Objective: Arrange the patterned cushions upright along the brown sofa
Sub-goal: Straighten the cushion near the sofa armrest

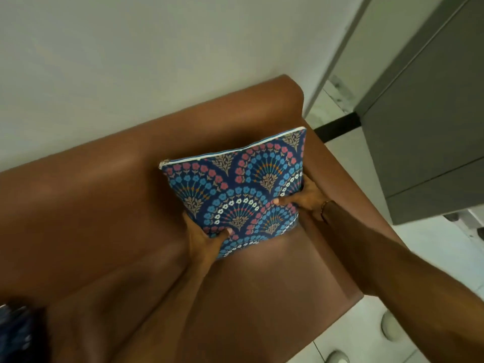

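A blue patterned cushion (235,184) with pink, white and light-blue fan motifs stands upright at the right end of the brown sofa (104,205), leaning against the backrest near the right armrest. My left hand (203,238) grips its lower left corner, thumb on the front face. My right hand (305,197) holds its right edge, thumb pressed on the front. A white zip edge runs along the cushion's top. A dark patterned piece (15,331), perhaps another cushion, shows blurred at the bottom left corner.
A white wall rises behind the sofa. A grey cabinet (424,127) stands to the right, beyond the armrest, over a white tiled floor (429,247). Two pale rounded objects (390,327) lie on the floor by the sofa's front right corner.
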Demonstrator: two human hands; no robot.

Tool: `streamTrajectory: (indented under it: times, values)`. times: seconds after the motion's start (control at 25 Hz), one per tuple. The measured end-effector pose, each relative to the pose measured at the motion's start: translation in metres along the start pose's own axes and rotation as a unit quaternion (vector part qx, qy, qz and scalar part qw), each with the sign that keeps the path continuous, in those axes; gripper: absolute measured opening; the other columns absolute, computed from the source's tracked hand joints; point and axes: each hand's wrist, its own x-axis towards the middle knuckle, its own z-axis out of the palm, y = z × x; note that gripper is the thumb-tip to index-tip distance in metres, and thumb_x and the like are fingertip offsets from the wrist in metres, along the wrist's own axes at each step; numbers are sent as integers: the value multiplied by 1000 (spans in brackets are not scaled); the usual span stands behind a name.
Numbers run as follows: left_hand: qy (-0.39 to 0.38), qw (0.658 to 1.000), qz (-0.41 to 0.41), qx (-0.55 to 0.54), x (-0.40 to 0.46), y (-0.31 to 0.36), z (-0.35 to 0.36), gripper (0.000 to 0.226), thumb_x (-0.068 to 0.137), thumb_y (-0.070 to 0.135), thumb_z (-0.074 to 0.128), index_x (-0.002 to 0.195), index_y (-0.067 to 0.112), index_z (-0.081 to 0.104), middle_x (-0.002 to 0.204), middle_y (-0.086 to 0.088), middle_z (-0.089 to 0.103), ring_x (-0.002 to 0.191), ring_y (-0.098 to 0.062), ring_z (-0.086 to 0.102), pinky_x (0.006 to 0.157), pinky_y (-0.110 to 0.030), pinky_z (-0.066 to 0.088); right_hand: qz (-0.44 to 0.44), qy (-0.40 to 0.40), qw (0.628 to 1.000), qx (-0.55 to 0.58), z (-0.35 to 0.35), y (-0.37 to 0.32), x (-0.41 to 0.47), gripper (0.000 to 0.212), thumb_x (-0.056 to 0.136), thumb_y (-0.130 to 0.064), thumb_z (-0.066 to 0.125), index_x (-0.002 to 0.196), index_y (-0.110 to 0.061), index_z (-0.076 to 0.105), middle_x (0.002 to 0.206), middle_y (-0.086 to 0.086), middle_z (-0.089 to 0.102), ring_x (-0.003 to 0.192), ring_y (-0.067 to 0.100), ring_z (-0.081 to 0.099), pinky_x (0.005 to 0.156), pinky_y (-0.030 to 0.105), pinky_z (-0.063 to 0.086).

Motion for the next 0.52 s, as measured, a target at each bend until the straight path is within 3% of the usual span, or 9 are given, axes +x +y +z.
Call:
streamTrajectory:
  times: [0.16,0.24,0.32,0.36,0.44,0.52]
  values:
    - [-4,999,-1,38,30,-43,86,126,67,10,99,162,2,16,150,1,36,136,-10,37,99,9,28,0,22,1000,1,-41,30,51,105,58,-11,103,150,-18,52,141,-1,67,126,23,65,111,51,53]
    - [10,999,-19,30,39,-57,104,139,65,48,98,164,4,12,162,-6,36,143,-15,39,115,-9,35,-17,38,999,12,-47,42,67,110,50,-19,103,148,-16,54,139,-3,68,124,20,66,108,45,55]
    - [5,998,-30,58,50,-78,109,150,54,90,76,165,10,15,164,-11,39,148,-22,44,124,-34,39,-29,71,997,25,-45,57,74,119,40,-33,105,147,-17,56,138,-5,70,121,15,70,102,40,59]
    - [-6,996,-29,80,49,-81,104,149,53,96,70,165,12,19,164,-9,42,148,-21,45,124,-33,39,-32,87,995,34,-39,62,70,119,41,-35,106,147,-18,56,137,-5,71,120,13,71,99,37,61]
    - [-49,992,-8,116,44,-81,84,136,60,84,79,164,16,24,163,-1,43,147,-14,44,121,-22,39,-3,151,988,41,-17,75,46,111,53,-44,104,149,-20,53,138,-7,69,121,15,70,98,34,59]
    - [-60,987,19,151,34,-86,50,126,67,67,87,164,26,18,165,-1,40,149,-17,42,121,-29,39,66,226,971,24,13,79,8,97,71,-56,92,149,-16,50,137,-2,64,127,23,64,99,32,52]
